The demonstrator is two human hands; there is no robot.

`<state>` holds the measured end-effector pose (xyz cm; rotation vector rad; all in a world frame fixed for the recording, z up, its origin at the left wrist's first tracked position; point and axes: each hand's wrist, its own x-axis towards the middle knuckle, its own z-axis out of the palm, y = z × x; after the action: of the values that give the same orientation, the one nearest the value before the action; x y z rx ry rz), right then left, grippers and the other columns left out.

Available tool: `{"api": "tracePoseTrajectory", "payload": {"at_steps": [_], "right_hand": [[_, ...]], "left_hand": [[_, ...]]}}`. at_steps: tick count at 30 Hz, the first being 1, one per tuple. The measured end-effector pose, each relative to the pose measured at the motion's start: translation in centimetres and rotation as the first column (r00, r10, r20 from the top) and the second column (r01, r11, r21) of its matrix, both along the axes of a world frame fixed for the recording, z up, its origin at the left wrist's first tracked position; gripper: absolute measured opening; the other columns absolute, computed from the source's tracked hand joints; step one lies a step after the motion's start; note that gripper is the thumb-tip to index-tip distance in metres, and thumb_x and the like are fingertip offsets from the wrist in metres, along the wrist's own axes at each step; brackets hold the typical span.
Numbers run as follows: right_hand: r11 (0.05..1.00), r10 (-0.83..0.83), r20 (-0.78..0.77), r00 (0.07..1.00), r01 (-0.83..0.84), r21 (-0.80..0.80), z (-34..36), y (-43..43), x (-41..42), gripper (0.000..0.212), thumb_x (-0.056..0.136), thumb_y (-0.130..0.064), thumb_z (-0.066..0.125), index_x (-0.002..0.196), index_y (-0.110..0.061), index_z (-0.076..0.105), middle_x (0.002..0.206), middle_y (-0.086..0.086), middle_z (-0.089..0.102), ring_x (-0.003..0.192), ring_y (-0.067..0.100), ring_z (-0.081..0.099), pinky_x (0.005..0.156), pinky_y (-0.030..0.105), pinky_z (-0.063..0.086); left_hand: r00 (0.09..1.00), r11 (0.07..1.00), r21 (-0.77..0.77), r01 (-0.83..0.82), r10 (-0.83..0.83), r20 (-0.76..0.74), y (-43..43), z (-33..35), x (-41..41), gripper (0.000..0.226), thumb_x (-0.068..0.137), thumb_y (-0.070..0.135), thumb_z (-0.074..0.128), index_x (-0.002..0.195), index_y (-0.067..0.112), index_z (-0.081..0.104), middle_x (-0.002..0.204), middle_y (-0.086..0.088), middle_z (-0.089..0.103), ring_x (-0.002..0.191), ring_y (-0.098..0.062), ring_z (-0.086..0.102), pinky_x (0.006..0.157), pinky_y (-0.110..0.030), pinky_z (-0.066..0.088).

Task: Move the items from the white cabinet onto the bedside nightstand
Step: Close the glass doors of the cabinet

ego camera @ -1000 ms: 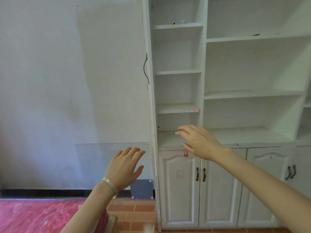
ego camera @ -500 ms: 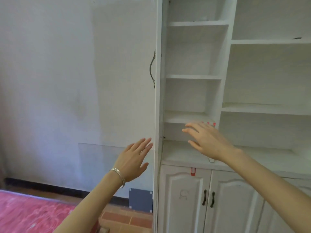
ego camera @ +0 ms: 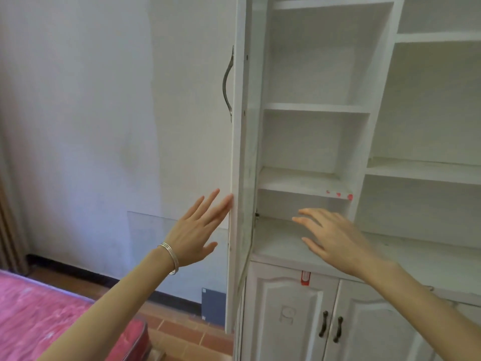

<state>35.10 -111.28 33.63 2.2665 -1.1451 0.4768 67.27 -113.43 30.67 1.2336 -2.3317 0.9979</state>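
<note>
The white cabinet [ego camera: 312, 142] fills the right side of the view, its open shelves bare in the parts that show. A tall door [ego camera: 238, 152] stands open, seen edge-on, with a curved dark handle [ego camera: 227, 82] on its left face. The left hand [ego camera: 194, 233], a silver bangle [ego camera: 170, 256] at its wrist, is spread flat and holds nothing, fingertips touching the door's edge. The right hand [ego camera: 335, 238] hovers with fingers splayed wide and empty before the lowest open shelf [ego camera: 276, 243]. Below are closed doors [ego camera: 286, 316]. A pink bed cover [ego camera: 33, 313] lies near left.
</note>
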Motion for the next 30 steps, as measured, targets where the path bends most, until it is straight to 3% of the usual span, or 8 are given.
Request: {"api": "tracePoseTrajectory", "payload": {"at_steps": [3,7,11,15,19,22,26,30], "right_hand": [[1.0,0.0,0.007,1.0,0.0,0.025,-0.7,-1.1,-0.7,0.043,0.085,-0.038,0.037,0.12,-0.019,0.054,0.121,0.005,0.059,0.107,0.022,0.057,0.083,0.034,0.049],[0.998,-0.053,0.038,0.998,0.053,0.019,-1.6,-1.9,-3.0,0.037,0.085,-0.03,0.056,0.119,-0.016,0.055,0.118,0.008,0.06,0.104,0.024,0.058,0.082,0.037,0.05],[0.983,-0.182,0.059,0.982,0.18,0.034,-2.4,-0.8,-6.3,0.04,0.085,-0.037,0.039,0.116,-0.018,0.055,0.115,0.007,0.061,0.1,0.024,0.06,0.079,0.037,0.051],[0.943,-0.333,0.089,0.939,0.329,0.053,-3.3,0.7,-9.9,0.036,0.08,-0.027,0.064,0.114,-0.017,0.056,0.114,0.007,0.06,0.1,0.025,0.059,0.077,0.036,0.05],[0.883,-0.466,0.065,0.883,0.459,0.093,-3.6,2.2,-12.8,0.041,0.085,-0.037,0.039,0.114,-0.016,0.058,0.115,0.007,0.06,0.1,0.025,0.059,0.08,0.036,0.049],[0.842,-0.537,0.093,0.838,0.526,0.122,-3.7,2.7,-14.3,0.042,0.084,-0.037,0.038,0.115,-0.015,0.057,0.116,0.008,0.06,0.102,0.026,0.058,0.08,0.036,0.048],[0.83,-0.555,0.126,0.822,0.536,0.156,-4.0,1.8,-16.2,0.038,0.082,-0.028,0.055,0.116,-0.012,0.055,0.115,0.012,0.059,0.102,0.031,0.057,0.079,0.04,0.047],[0.831,-0.548,0.071,0.833,0.533,0.159,-3.6,-1.1,-18.4,0.039,0.082,-0.03,0.053,0.116,-0.012,0.056,0.115,0.011,0.059,0.103,0.029,0.056,0.082,0.04,0.046]], "left_hand": [[0.996,0.999,-0.009,0.043,-0.042,0.076,-0.7,0.5,-0.9,0.102,0.07,0.037,0.071,0.148,0.01,0.011,0.157,-0.003,0.004,0.143,-0.032,0.003,0.112,-0.05,0.02],[0.976,0.984,-0.007,0.178,-0.175,0.132,-2.1,1.3,-4.6,0.094,0.075,0.039,0.063,0.149,0.016,0.01,0.157,-0.001,0.002,0.143,-0.03,0.0,0.114,-0.049,0.016],[0.941,0.944,-0.026,0.328,-0.324,0.101,-4.0,1.9,-10.7,0.087,0.078,0.036,0.065,0.148,0.017,0.018,0.156,-0.001,0.008,0.143,-0.023,0.005,0.114,-0.047,0.018],[0.901,0.902,-0.026,0.432,-0.429,0.068,-6.6,2.0,-16.1,0.083,0.077,0.033,0.067,0.146,0.015,0.025,0.155,0.001,0.01,0.141,-0.021,0.016,0.112,-0.045,0.024],[0.867,0.867,-0.026,0.498,-0.497,0.033,-9.1,1.7,-20.7,0.082,0.073,0.034,0.073,0.143,0.014,0.034,0.153,-0.001,0.016,0.138,-0.024,0.026,0.109,-0.045,0.031],[0.866,0.866,-0.03,0.499,-0.499,-0.001,-11.2,1.4,-23.8,0.087,0.068,0.031,0.077,0.142,0.014,0.035,0.153,-0.006,0.023,0.137,-0.025,0.028,0.107,-0.042,0.028],[0.89,0.896,0.009,0.443,-0.439,-0.12,-14.0,1.0,-27.7,0.094,0.067,0.025,0.079,0.145,0.01,0.028,0.153,-0.006,0.022,0.139,-0.022,0.025,0.109,-0.04,0.024],[0.918,0.922,0.013,0.386,-0.383,-0.105,-17.1,0.7,-31.0,0.091,0.07,0.028,0.077,0.144,0.009,0.028,0.154,-0.007,0.018,0.141,-0.024,0.019,0.11,-0.044,0.025]]}}
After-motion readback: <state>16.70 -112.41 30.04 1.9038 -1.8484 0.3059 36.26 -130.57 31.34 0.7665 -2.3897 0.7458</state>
